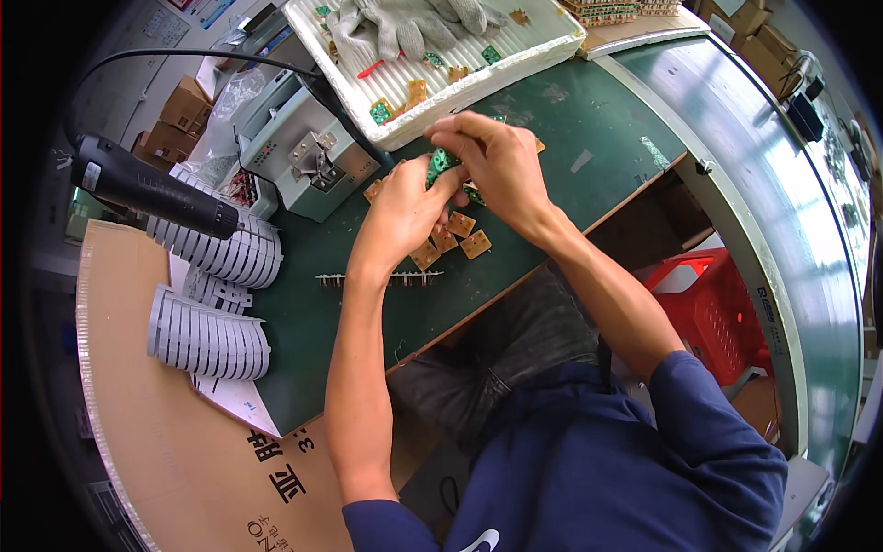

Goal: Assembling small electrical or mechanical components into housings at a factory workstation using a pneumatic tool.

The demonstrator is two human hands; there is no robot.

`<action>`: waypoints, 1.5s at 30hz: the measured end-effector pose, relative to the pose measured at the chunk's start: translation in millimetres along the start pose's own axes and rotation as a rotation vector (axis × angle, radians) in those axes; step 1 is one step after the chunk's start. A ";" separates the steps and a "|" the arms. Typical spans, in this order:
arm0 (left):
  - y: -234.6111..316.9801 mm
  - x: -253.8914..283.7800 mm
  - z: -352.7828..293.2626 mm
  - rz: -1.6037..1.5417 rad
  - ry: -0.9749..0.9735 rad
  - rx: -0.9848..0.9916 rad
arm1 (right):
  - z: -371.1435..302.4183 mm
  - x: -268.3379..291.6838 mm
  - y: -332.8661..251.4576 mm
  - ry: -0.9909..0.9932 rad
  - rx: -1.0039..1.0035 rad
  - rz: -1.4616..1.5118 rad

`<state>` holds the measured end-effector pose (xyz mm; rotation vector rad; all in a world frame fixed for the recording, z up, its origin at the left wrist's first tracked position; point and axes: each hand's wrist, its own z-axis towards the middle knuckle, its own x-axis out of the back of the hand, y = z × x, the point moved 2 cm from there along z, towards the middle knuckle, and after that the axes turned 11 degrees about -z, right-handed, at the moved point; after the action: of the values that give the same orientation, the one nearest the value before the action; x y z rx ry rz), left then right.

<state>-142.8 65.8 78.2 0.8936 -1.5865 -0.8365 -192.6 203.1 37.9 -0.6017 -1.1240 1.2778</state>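
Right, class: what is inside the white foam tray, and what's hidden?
Inside the tray: grey gloves, a thin red object, small green boards and tan boards. Anything beneath the gloves is covered and cannot be seen.

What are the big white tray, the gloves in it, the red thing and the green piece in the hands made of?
White tray: probably matte plastic foam, with thick, rough walls.
Gloves: seemingly soft knitted fabric, folded and fuzzy.
Red thing: likely hard, slightly shiny plastic, with moulded holes.
Green piece: perhaps smooth coated circuit board, being green with pale spots; hard to tell.
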 end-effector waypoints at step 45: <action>-7.5 -12.7 7.5 -0.607 -0.011 -0.315 | -1.6 10.9 -9.6 -0.130 0.100 -0.011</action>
<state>-147.5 73.9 64.6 1.1520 -1.1467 -1.4699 -188.0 211.4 49.0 -0.4427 -1.1612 1.3710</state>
